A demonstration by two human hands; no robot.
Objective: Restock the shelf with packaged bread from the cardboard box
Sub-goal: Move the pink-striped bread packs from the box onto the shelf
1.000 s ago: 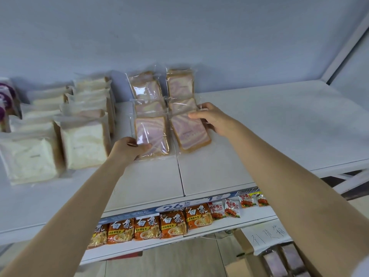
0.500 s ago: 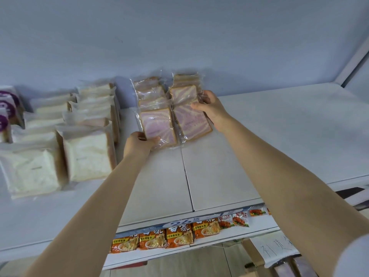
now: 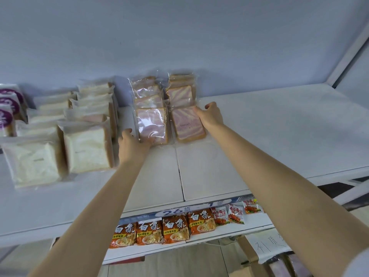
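Note:
Two rows of pink-marbled packaged bread lean against the back wall on the white top shelf [image 3: 259, 136]. My left hand [image 3: 132, 143] grips the lower left corner of the front left pack [image 3: 152, 123]. My right hand [image 3: 209, 114] presses its fingers against the right edge of the front right pack [image 3: 186, 122]. More pink packs [image 3: 180, 92] stand behind these two. The cardboard box [image 3: 257, 262] shows at the bottom right, with a handwritten paper label on its flap.
Rows of white sliced bread packs [image 3: 85, 148] fill the shelf to the left, beside purple-labelled packs [image 3: 8, 108] at the far left. Orange instant noodle packets [image 3: 171, 226] and small red snack packets [image 3: 235, 213] line the lower shelf. A white upright runs along the right.
Both hands have pushed the two front pink packs further back against the rows behind them. The view has shifted slightly and the packs now stand more upright.

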